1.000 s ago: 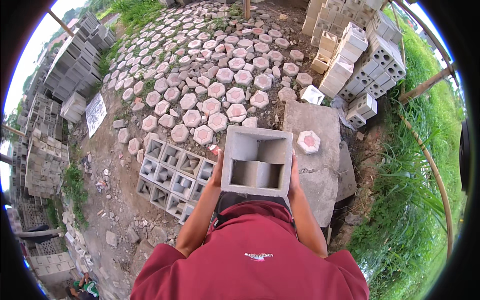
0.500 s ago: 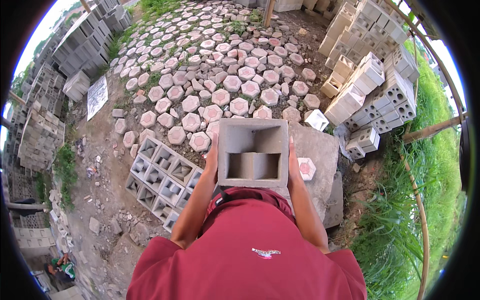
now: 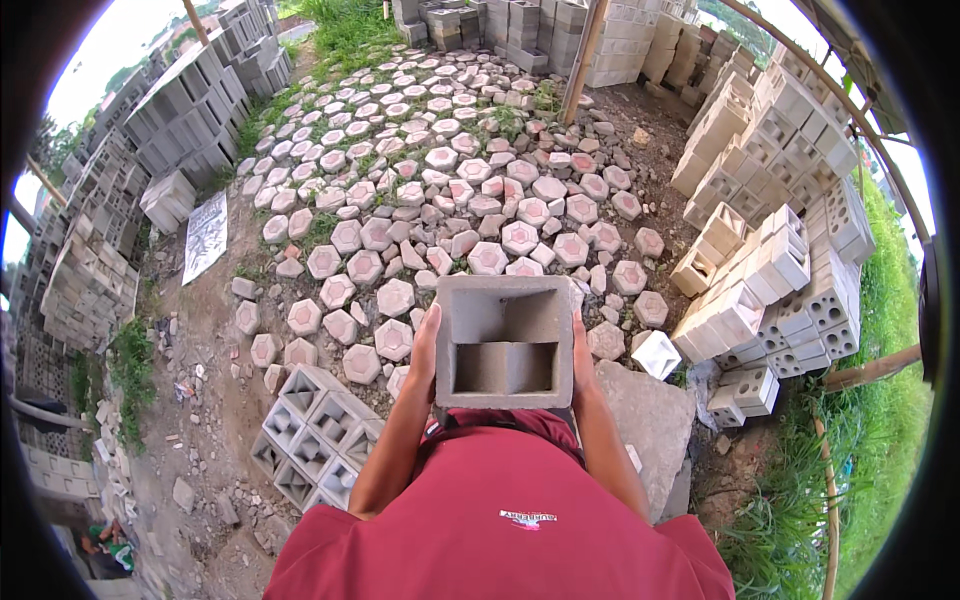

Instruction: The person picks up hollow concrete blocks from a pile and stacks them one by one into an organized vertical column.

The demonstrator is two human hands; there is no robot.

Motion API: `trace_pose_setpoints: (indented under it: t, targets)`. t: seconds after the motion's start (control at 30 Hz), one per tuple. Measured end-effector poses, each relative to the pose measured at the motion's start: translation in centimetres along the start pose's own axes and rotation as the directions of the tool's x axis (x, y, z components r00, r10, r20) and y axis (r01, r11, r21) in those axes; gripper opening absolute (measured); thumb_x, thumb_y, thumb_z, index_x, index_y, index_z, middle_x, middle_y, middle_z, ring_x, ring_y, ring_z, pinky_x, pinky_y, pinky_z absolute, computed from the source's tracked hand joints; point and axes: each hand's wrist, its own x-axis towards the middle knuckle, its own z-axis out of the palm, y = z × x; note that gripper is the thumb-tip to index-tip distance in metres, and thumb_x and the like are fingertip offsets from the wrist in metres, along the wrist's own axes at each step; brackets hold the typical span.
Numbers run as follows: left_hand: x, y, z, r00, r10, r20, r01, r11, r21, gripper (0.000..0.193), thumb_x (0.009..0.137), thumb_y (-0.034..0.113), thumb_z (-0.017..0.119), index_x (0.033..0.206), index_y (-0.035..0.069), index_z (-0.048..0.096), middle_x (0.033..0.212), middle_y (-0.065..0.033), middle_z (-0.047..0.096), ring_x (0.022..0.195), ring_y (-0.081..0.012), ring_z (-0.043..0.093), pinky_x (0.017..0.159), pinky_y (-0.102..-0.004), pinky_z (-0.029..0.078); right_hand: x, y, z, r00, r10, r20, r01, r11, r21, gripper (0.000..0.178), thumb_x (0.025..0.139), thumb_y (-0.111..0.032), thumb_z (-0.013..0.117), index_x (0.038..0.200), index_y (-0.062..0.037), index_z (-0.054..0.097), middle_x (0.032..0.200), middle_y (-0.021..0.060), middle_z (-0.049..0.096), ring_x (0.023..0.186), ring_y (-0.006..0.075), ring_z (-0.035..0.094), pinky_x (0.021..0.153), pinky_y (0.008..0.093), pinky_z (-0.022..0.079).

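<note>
- Ahead of us spreads a broad patch of six-sided paving stones [image 3: 519, 238], pale with pinkish middles, grass tufts between some of them.
- Along our right side runs tall green grass [image 3: 885, 480].
- Between the two we see stacked blocks [image 3: 775, 285], some with round holes.
- Near our right forearm lies a flat concrete slab [image 3: 655, 415].
- Beside our left forearm, hollow blocks [image 3: 318, 442] sit in tight rows on the ground.
- Right in front of our belly is the grey block [image 3: 507, 342], held up, its hollow compartments facing us.
- Our left hand [image 3: 425, 345] and right hand [image 3: 583, 350] grasp it, palms pressing opposite sides.
</note>
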Motion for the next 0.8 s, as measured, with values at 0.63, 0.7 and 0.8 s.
trace_pose_setpoints:
  t: [0.63,0.7,0.8]
  targets:
    - [35.3,13.5,5.4,0.986,0.152,-0.068,-0.159,0.983,-0.097,0.052,0.097,0.042,0.045,0.126,-0.001,0.051,0.117,-0.0109,0.060,0.103,-0.0204,0.059,0.091,-0.0321,0.046,39.9,-14.2,3.4,0.997,0.012,0.082,-0.005,0.996,-0.091,0.058,0.097,-0.046,0.046,0.130,0.0011,0.049,0.125,0.0053,0.055,0.110,0.0143,0.053,0.097,0.0275,0.039]
    - [39.1,15.4,5.9,0.984,0.154,-0.089,-0.163,0.980,-0.110,0.051,0.098,0.040,0.045,0.129,0.000,0.048,0.120,-0.0116,0.058,0.106,-0.0213,0.058,0.092,-0.0327,0.045,42.7,-17.4,5.8,0.999,0.004,0.050,0.004,0.988,-0.153,0.060,0.096,-0.048,0.045,0.129,0.0016,0.050,0.123,0.0060,0.056,0.110,0.0150,0.054,0.097,0.0276,0.039]
    - [46.0,16.1,5.1,0.921,0.323,-0.219,-0.314,0.946,0.076,0.049,0.098,0.038,0.045,0.128,0.000,0.050,0.121,-0.0114,0.058,0.107,-0.0202,0.058,0.093,-0.0320,0.045,48.9,-19.7,6.1,0.979,0.126,0.158,-0.129,0.992,0.008,0.064,0.096,-0.052,0.043,0.130,0.0020,0.048,0.124,0.0073,0.056,0.112,0.0160,0.053,0.099,0.0284,0.039]
